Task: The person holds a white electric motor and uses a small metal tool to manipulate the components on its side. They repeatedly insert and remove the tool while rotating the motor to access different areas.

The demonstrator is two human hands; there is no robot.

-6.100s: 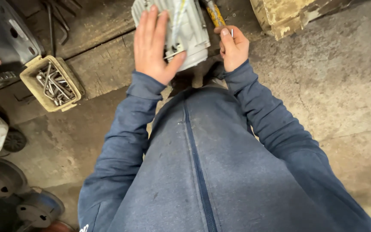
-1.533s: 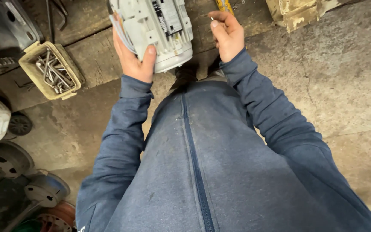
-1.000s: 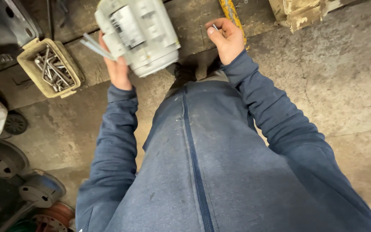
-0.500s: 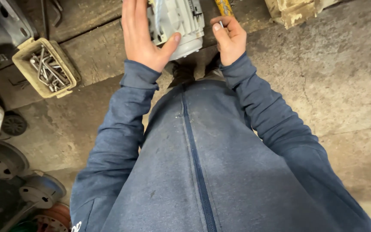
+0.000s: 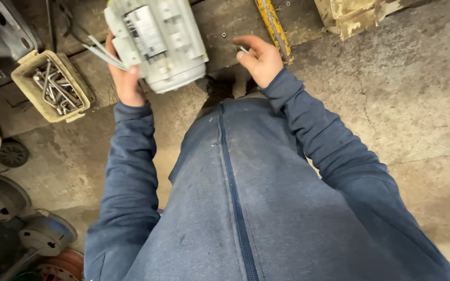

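Nearest the camera, one blue zip-front jacket [image 5: 235,208] filled the lower frame, its two sleeves running up toward the bench. At the lower left, on the concrete floor [image 5: 407,104], lay several round metal discs [image 5: 45,234], at least three, partly cut off by the frame edge, and one small dark wheel [image 5: 12,154] sat above them.

Further up, the left hand [image 5: 126,83] gripped one grey motor housing [image 5: 157,44] from its left side, the thumb pressed against the casing and the fingers hidden behind it. A few thin pale wires [image 5: 102,52], two or three, stuck out of the housing just above that hand. The housing was held over the front edge of the wooden bench [image 5: 225,26], tilted, with its rounded end toward the person.

The right hand [image 5: 259,60] was well apart from the housing, loosely curled, pinching one small metal pin [image 5: 243,50] between thumb and fingertips.

To the left, one tan plastic tray [image 5: 50,86] stood on the bench, holding a heap of long bolts [image 5: 53,88], too tangled to count. Just beyond the right hand lay one yellow-handled tool [image 5: 272,23]. Farthest off, at the upper right, stood one chipped pale block [image 5: 355,15].
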